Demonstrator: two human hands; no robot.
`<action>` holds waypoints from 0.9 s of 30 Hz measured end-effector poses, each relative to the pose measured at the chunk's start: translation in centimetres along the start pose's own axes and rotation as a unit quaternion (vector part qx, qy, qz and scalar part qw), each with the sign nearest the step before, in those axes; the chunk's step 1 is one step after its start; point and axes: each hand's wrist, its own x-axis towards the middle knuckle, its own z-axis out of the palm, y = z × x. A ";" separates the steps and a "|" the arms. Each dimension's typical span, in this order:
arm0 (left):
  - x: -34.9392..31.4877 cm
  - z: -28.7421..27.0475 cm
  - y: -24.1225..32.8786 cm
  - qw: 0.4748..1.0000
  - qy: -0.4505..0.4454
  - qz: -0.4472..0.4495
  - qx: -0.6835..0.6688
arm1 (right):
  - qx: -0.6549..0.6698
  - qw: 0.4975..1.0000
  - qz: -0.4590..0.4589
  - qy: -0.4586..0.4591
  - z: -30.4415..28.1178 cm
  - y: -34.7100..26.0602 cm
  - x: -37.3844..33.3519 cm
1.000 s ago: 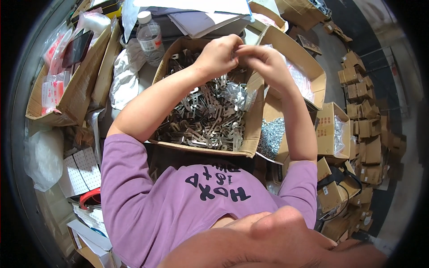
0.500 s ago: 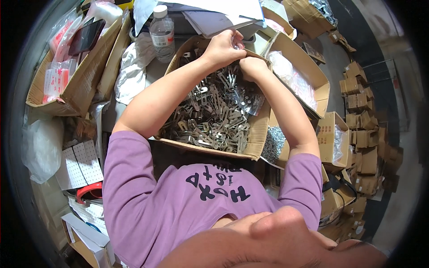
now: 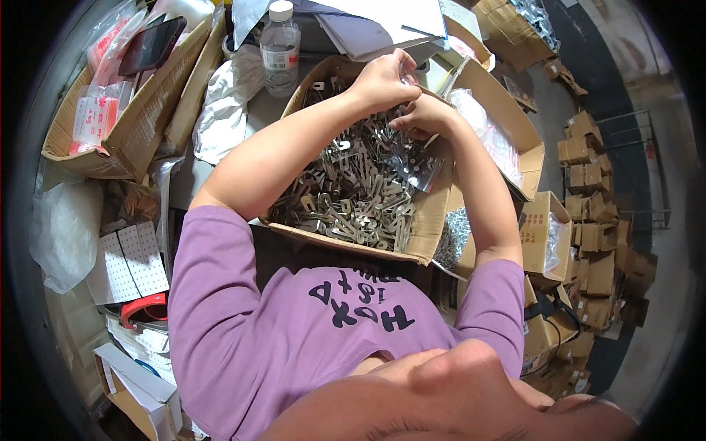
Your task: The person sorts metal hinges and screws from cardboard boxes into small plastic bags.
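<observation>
A cardboard box [image 3: 429, 234] in front of me is full of flat, slotted metal pieces [image 3: 346, 198]. Over its far side my left hand [image 3: 386, 81] is closed, with a bit of shiny clear plastic showing at its fingers; the rest of what it holds is hidden. Just right of it and lower, my right hand [image 3: 430, 114] reaches over the metal pieces, fingers bent and apart, with nothing visible in them. A clear plastic bag with small round parts [image 3: 421, 173] lies on the pieces at the box's right side.
A water bottle [image 3: 280, 55] and white crumpled cloth [image 3: 228, 110] stand left of the box, papers [image 3: 360, 33] behind it. An open carton with plastic bags [image 3: 529, 158] adjoins on the right. At far left, another carton [image 3: 121, 151] carries a phone [image 3: 152, 45]. Stacked cartons [image 3: 588, 184] line the right.
My right hand has come off the left hand and its fingers have spread toward the metal pieces. The left hand stays closed at the box's far side. The whole view has shifted slightly.
</observation>
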 end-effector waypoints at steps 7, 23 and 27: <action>-0.2 0.1 0.1 1.000 -0.005 0.003 0.013 | -0.010 0.988 0.153 -0.014 1.4 -1.8 -0.1; -0.4 -0.5 0.5 0.999 -0.037 -0.022 -0.027 | 0.189 0.978 -0.028 0.081 0.8 -0.7 -2.9; -0.3 -0.1 -0.3 0.991 -0.099 -0.041 -0.077 | 0.253 0.946 -0.083 0.186 -1.1 -2.3 -8.0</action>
